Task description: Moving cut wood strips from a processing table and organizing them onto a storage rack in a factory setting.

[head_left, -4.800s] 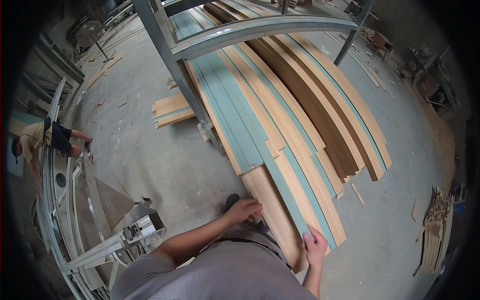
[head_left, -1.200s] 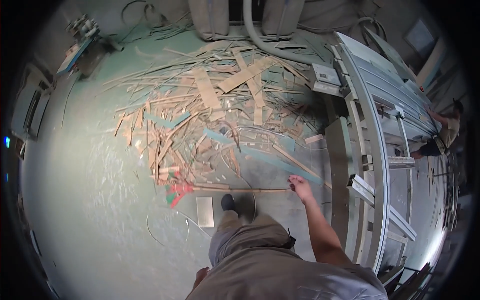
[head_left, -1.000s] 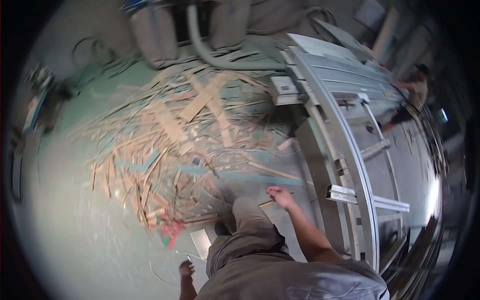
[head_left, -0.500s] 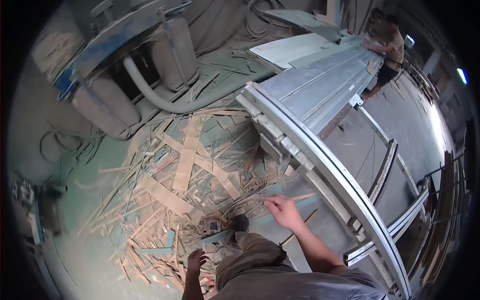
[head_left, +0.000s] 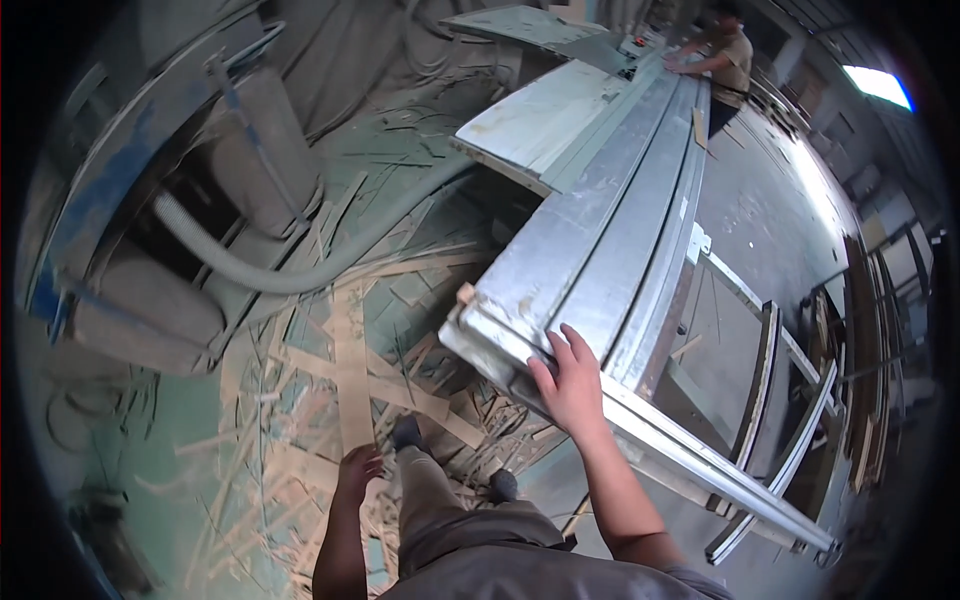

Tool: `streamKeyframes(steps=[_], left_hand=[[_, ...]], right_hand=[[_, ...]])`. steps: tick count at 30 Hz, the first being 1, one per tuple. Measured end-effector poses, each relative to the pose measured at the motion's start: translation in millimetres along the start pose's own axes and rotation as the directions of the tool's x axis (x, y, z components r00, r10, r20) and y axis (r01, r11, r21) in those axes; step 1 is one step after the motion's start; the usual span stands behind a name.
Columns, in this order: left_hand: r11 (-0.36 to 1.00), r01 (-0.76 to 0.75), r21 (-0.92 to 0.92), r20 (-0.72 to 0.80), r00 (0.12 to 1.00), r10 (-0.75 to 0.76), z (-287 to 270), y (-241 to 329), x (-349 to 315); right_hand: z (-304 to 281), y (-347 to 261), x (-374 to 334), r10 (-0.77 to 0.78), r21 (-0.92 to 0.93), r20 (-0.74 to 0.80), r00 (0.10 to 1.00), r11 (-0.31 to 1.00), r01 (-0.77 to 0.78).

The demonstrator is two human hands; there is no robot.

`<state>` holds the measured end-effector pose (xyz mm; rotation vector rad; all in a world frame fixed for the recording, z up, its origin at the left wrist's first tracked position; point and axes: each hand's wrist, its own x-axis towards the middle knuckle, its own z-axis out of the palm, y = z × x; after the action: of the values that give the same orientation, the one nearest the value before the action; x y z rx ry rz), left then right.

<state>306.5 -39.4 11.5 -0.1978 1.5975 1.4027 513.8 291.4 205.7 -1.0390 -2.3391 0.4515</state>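
My right hand (head_left: 572, 385) reaches to the near end of a long metal machine table (head_left: 640, 235), fingers spread and holding nothing. Its fingertips lie over the silvery rail (head_left: 690, 450) at the table's edge; whether they press on it I cannot tell. Low on the left hangs my left hand (head_left: 360, 472), fingers loosely bent and apart, with nothing in them. Below it, thin wood strips and offcuts (head_left: 350, 370) lie heaped on the floor about my feet.
At the far end of the table another person (head_left: 725, 60) leans with hands on it. To the left stands a dust collector with bags (head_left: 150, 315) and a ribbed hose (head_left: 270, 278). A metal side frame (head_left: 770, 390) juts out at right, near stacked boards (head_left: 865, 370).
I have come closer to the table. My right hand has moved up and forward from beside my leg to the table's end, its fingers spreading. My left hand still hangs free.
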Motion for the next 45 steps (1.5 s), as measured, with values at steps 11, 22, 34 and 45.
streamKeyframes(steps=[11,22,34,45], left_hand=[[0.935,-0.259,0.243,0.666,0.745,0.033,266,284,174],[0.942,-0.124,0.311,0.607,0.789,-0.096,453,330,255],[0.937,-0.002,0.348,0.705,0.660,-0.261,429,310,245],[0.950,-0.009,0.312,0.725,0.648,-0.232,393,294,226]], right_hand=[[39,-35,21,0.335,-0.300,0.010,0.942,0.900,-0.316],[38,-40,20,0.533,-0.246,0.005,0.846,0.821,-0.516],[44,-72,-15,0.549,-0.225,-0.052,0.834,0.807,-0.546],[53,-102,-56,0.540,-0.255,-0.067,0.839,0.804,-0.537]])
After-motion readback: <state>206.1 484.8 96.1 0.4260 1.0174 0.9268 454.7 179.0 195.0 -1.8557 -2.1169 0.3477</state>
